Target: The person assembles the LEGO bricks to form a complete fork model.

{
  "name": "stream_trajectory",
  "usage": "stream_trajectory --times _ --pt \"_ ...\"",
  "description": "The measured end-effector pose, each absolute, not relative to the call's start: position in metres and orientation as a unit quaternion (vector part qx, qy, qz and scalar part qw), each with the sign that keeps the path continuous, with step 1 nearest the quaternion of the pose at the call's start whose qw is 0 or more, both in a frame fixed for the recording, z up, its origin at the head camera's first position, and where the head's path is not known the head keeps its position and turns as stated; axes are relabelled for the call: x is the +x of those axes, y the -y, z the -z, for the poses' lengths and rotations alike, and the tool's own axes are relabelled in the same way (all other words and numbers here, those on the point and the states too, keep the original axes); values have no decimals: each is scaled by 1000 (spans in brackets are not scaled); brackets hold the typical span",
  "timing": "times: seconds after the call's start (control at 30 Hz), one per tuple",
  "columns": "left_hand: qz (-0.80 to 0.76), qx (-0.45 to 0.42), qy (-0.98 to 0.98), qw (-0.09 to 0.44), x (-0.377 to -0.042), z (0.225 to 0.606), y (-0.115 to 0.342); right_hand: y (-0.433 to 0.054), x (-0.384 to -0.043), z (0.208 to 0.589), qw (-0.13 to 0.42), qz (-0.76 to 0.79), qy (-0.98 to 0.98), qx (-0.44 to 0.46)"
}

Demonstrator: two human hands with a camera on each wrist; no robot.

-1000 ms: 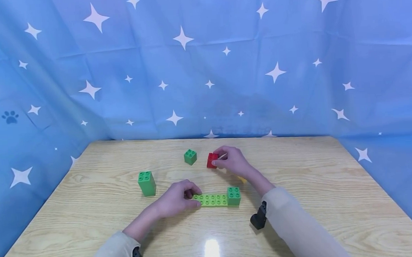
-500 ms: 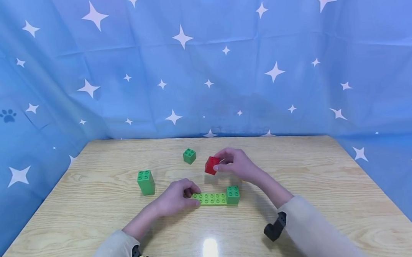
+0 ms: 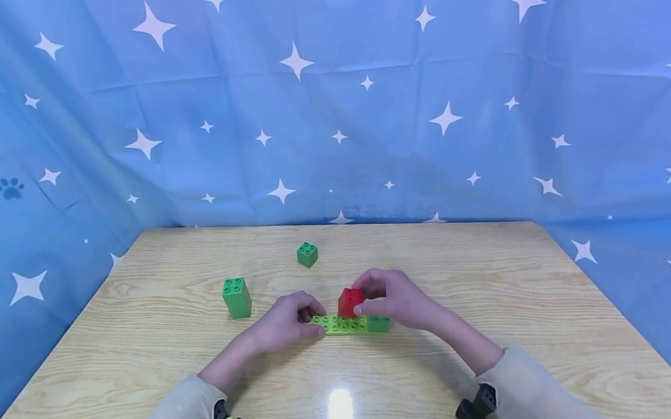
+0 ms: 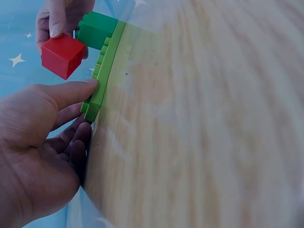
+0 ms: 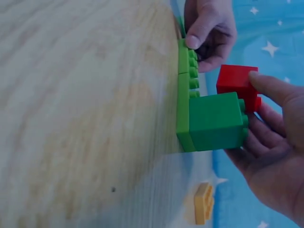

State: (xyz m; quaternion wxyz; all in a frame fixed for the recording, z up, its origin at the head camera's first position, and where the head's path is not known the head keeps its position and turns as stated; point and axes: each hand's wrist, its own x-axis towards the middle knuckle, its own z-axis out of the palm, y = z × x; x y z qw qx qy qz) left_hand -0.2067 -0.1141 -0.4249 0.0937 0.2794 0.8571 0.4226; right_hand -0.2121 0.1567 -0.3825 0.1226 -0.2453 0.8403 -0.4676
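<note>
My right hand (image 3: 398, 300) pinches a red toy building brick (image 3: 348, 303) between thumb and fingers. The brick hangs just above a low row of light green bricks (image 3: 330, 325), tilted in the left wrist view, and looks apart from the row. A darker green brick (image 5: 214, 122) sits on the row's right end, partly hidden by my right hand in the head view. My left hand (image 3: 287, 324) pinches the row's left end, its thumb on the near side and fingers behind.
A tall green block (image 3: 237, 299) stands to the left on the wooden table (image 3: 168, 367). Farther back sits a small green brick (image 3: 307, 255). A thin yellow-orange brick (image 5: 203, 203) lies behind the right hand. A blue star-patterned curtain (image 3: 330, 97) hangs behind the table.
My right hand has lifted the red brick off the table at the back and brought it nearer, over the light green row. My left hand has stayed in place.
</note>
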Motion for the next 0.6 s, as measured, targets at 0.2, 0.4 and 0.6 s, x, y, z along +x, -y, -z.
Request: stream_trajectory --times 0.2,0.4,0.6 --pt "-421 279 -858 95 -207 425 114 -158 -208 389 112 445 -851 -256" --pt "-422 275 -858 97 -207 426 114 -158 -206 392 100 424 -859 -268" --pt "-424 275 -857 98 -207 426 114 -159 -206 395 102 411 -865 -270"
